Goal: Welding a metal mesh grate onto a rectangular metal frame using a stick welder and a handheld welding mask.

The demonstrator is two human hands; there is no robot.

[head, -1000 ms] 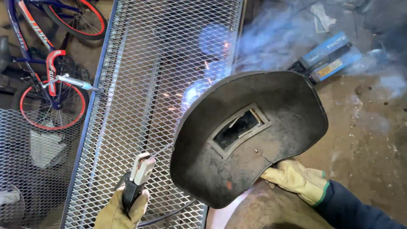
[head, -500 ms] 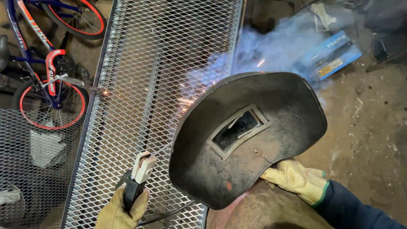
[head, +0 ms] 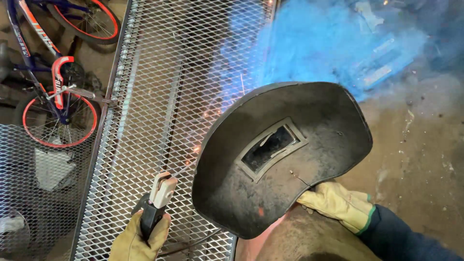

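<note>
From the head camera, the gloved left hand (head: pixel 137 239) is wrapped tight around a welding clamp (head: pixel 155 203) over the metal mesh panel (head: pixel 159 87). The gloved right hand (head: pixel 338 205) grips the lower edge of a dark welding shield (head: pixel 290 154), blue smoke (head: pixel 319 43) rising beyond it. A bicycle (head: pixel 53 92) stands to the left.

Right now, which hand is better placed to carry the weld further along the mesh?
Left, most likely. The left hand grips the electrode holder over the mesh panel, its rod pointing toward the sparks. The right hand is occupied holding the welding shield.
</note>
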